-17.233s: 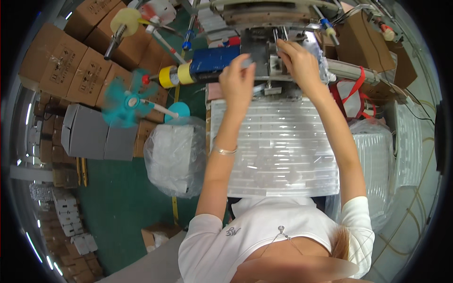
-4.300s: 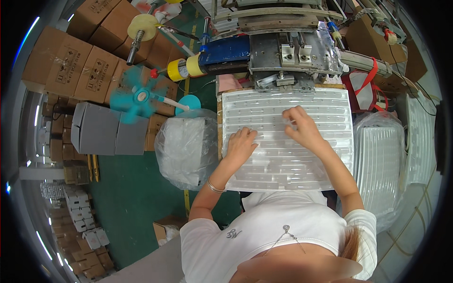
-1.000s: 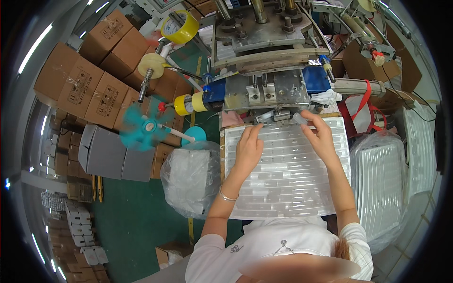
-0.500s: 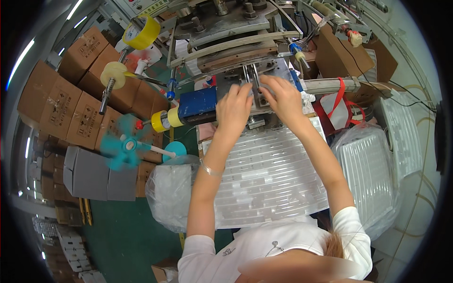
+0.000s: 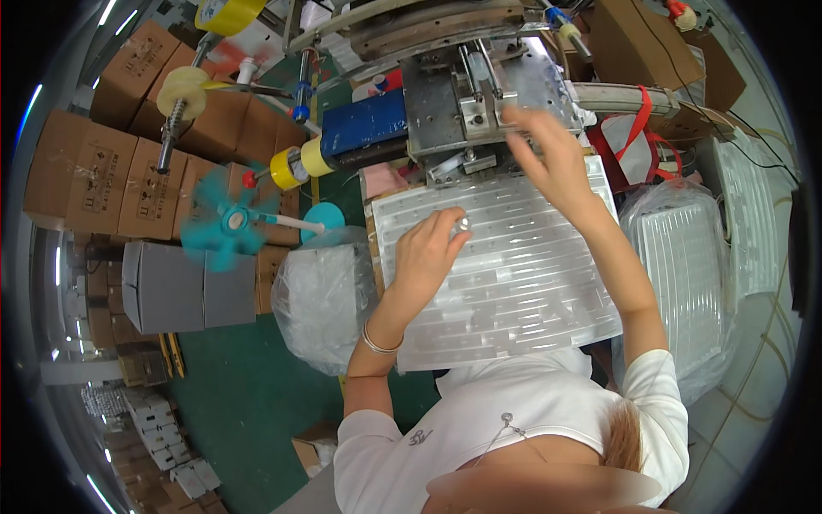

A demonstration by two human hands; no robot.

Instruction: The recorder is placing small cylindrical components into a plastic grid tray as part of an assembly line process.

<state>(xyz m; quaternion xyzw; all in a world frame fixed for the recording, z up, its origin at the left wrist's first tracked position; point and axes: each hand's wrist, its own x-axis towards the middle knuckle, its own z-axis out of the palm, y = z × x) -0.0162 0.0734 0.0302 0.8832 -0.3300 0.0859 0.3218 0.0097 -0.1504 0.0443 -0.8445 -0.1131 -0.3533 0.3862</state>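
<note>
My left hand [image 5: 425, 259] is closed, thumb and fingertips pinching a small shiny clear piece [image 5: 462, 224] with a round end; its kind is too small to tell. That hand is over a wide translucent tray [image 5: 505, 321] with long ridged rows. My right hand [image 5: 548, 158] hovers at the front right of a metal fixture [image 5: 486, 116] on the machine's steel plate [image 5: 432, 98]. Its fingers and thumb are apart, with nothing visible between them. Two metal rods [image 5: 482, 68] stick out toward me above the fixture.
Left of the plate is a blue block [image 5: 366, 120], beside a yellow tape roll [image 5: 287, 169]. A turquoise fan [image 5: 231, 220] spins further left, before stacked cartons [image 5: 107, 180]. At the right are a red-handled bag [image 5: 623, 141] and bagged trays [image 5: 676, 265].
Both hands have left the rods. My left hand has come back over the tray with the small clear piece; my right hand has drawn slightly right. The view has shifted, too.
</note>
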